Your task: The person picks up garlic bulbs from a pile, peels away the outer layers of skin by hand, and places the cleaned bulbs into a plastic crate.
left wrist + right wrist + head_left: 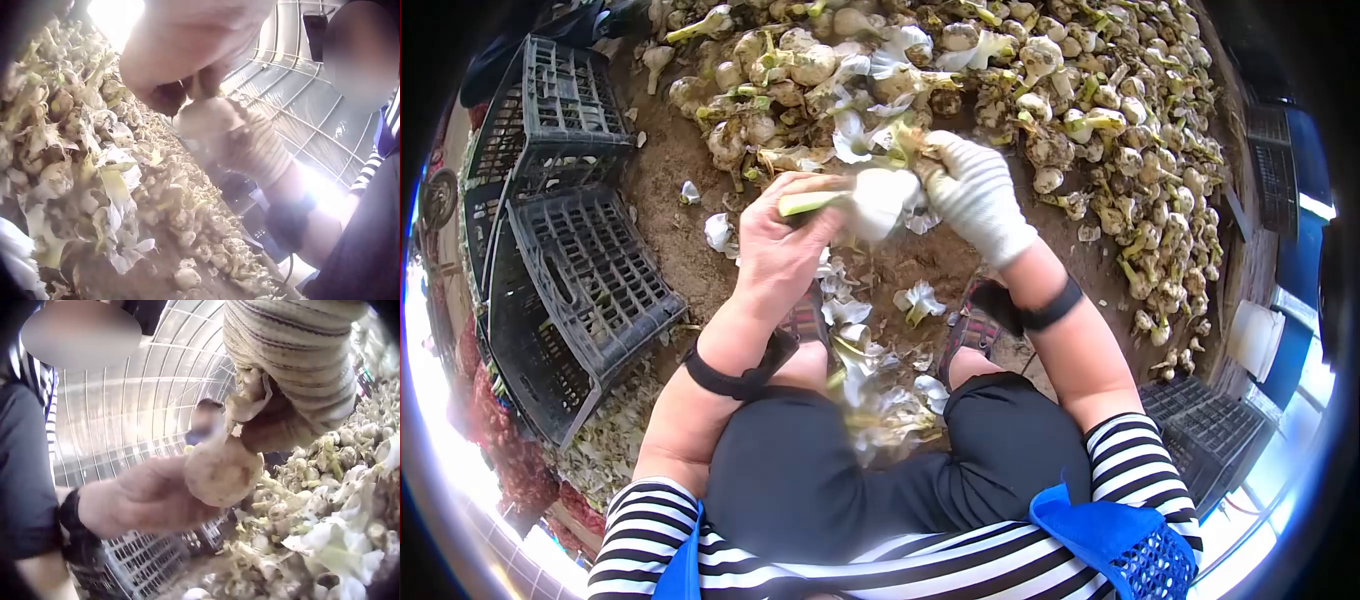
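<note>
My bare left hand (780, 240) grips a garlic bulb (882, 203) by its cut green stem (808, 202), which sticks out past the thumb. The bulb is white and blurred in the head view; its round root end (226, 478) faces the camera in the right wrist view. Close against the bulb's right side, my right hand (982, 195) wears a pale striped knit glove. Its fingers pinch a strip of papery garlic skin (249, 403) that hangs beside the bulb.
A large heap of garlic (1130, 150) spreads ahead and to the right. Loose white skins (870, 385) litter the ground between my feet. Black plastic crates (590, 260) stand at the left, another crate (1200, 420) at the right. A white bucket (1255, 338) sits at the right edge.
</note>
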`<state>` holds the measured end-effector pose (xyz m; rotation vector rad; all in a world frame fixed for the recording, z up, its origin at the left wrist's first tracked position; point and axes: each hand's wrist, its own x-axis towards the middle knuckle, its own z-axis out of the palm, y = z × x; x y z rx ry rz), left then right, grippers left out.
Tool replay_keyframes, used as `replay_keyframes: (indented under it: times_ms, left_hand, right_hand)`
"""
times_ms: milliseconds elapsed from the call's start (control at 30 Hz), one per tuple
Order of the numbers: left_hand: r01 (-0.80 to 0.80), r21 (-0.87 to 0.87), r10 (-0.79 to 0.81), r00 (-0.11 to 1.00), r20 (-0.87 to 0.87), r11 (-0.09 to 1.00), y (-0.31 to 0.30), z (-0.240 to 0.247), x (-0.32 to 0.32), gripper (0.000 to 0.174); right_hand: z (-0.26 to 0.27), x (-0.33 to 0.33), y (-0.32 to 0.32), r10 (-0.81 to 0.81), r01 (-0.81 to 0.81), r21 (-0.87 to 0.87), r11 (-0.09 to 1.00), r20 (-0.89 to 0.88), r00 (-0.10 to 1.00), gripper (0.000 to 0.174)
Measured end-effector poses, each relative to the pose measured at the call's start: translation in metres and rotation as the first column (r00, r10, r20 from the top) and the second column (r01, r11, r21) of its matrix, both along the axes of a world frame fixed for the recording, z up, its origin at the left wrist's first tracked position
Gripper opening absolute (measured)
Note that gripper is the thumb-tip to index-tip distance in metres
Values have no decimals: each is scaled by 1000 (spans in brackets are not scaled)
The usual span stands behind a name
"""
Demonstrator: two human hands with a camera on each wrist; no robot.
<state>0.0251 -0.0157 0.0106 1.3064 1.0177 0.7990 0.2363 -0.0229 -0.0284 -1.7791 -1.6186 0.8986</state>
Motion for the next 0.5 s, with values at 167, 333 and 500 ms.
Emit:
replay_keyframes:
  times_ms: [167,333,500]
  left_hand:
    - [-44,206,52,998,-36,978,2,6,-3,22]
    - [17,574,108,977,-183,819,1,6,4,30]
    - [51,681,161,956,-245,731,2,9,5,28]
  right_hand:
    - [-18,11,-11,59,-137,90,986,587,807,50]
    - [64,-12,-8,160,-215,221,951,241,957,25]
    - [65,-23,-8,120,-144,144,979,161,980,21]
